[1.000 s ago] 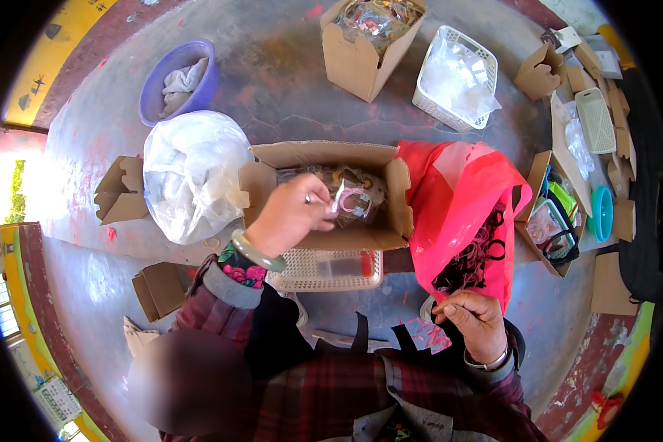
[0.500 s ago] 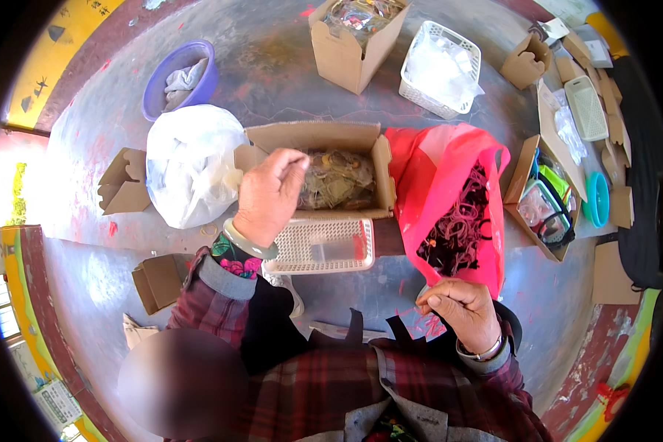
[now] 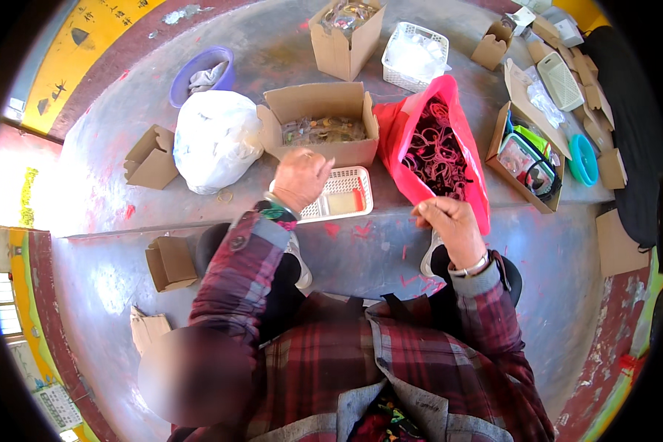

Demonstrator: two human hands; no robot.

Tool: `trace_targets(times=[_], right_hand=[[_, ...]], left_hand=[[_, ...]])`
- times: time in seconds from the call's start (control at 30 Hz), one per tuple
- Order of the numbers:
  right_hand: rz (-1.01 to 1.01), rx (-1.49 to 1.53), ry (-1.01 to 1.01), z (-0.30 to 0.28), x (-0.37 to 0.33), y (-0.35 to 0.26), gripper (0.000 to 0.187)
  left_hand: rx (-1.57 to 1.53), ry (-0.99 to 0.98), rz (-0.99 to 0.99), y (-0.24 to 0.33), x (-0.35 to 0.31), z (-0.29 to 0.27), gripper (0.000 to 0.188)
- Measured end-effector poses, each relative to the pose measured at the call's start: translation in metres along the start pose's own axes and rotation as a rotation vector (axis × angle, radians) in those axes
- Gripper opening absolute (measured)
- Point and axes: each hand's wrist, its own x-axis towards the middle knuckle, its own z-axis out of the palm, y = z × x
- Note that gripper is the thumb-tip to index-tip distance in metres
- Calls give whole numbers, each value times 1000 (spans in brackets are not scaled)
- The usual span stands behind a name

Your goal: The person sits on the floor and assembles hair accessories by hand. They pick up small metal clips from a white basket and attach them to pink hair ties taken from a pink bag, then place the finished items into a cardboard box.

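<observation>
My left hand [image 3: 302, 178] hangs over the left end of a white mesh basket [image 3: 350, 177], fingers curled closed. What they pinch, if anything, is hidden. In the basket lies a clear packet [image 3: 340, 202] with a red edge. Just beyond stands an open cardboard box [image 3: 346, 153] holding several clear packets [image 3: 324, 131]. My right hand [image 3: 453, 230] is at the near edge of a pink plastic bag [image 3: 394, 144], thumb and fingers pressed together; nothing nameable shows between them. The bag gapes open over a heap of pink and black bands [image 3: 438, 151].
Left of the box sit a stuffed white plastic bag [image 3: 215, 144] and a small cardboard box [image 3: 151, 156]. Farther off are a purple basin [image 3: 177, 88], a tall carton [image 3: 342, 51] and a white basket [image 3: 401, 77]. An item-filled carton [image 3: 523, 180] stands right. A step edge [image 3: 125, 230] crosses the floor.
The view has shifted, so the floor things appear higher. My left hand has come from the box's near left corner to above the basket. My right hand has moved forward over the bag's near edge.
</observation>
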Motion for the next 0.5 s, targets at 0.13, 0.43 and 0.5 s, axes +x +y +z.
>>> trace_targets(times=[0.13, 0.43, 0.5], right_hand=[[-4, 3, 32, -3, 4, 22, 26], [-60, -108, 31, -1, 10, 49, 24], [-81, -147, 17, 5, 10, 48, 24]], left_hand=[[-44, -108, -312, 0, -73, 67, 20], [24, -448, -345, 36, -108, 91, 21], [41, -488, -348, 23, -101, 90, 21]])
